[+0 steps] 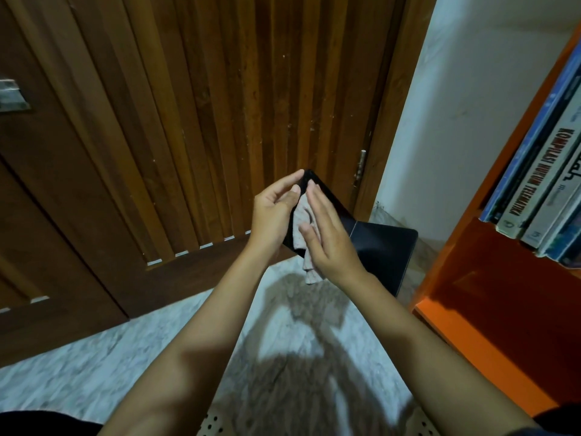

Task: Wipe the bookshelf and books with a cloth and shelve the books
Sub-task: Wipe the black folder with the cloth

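Note:
A black book (382, 247) hangs open in front of me above the floor. My left hand (275, 215) grips its left cover, fingers curled over the top edge. My right hand (330, 237) lies flat with straight fingers and presses a pale beige cloth (303, 221) against the cover. The cloth's end dangles below my right wrist. The orange bookshelf (490, 269) stands at the right. Several books (547, 184) lean on its upper shelf, spines facing out.
A brown slatted wooden door (195, 121) fills the background, with a white wall (456, 105) to its right. The floor (78, 366) is pale marble tile. A perforated white surface (217, 426) shows at the bottom edge.

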Motion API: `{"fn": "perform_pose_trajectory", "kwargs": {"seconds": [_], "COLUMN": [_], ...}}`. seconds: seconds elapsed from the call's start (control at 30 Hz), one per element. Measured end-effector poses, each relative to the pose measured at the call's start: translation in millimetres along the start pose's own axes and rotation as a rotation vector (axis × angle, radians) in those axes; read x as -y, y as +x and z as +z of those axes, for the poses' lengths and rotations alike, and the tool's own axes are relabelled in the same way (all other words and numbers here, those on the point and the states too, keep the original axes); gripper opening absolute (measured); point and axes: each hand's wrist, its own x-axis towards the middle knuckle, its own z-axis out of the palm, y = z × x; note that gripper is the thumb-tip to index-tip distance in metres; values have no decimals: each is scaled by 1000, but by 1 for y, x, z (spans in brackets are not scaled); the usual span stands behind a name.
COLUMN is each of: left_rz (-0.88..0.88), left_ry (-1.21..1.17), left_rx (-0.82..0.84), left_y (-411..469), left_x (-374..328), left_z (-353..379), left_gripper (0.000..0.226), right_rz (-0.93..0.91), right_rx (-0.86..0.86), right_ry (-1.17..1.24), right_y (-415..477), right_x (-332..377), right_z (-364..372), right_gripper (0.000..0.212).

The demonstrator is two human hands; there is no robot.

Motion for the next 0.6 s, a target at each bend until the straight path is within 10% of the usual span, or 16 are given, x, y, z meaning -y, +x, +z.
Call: {"fn": "perform_pose_trajectory", "kwargs": {"seconds": [0.27,0.6], "left_rz": [-49,-167], "left_ry": [60,145], "left_rx": [103,202], "left_y": [4,21], "left_x": [-10,-19], "left_z": [-1,-13], "left_gripper": [27,19], "right_rz": [377,455], "right_rx": [-312,-162], "right_ry": [110,405], "right_y": [-4,-1], "right_x": [-13,-21], "right_z": [-10,-18], "right_gripper": [52,33]}}
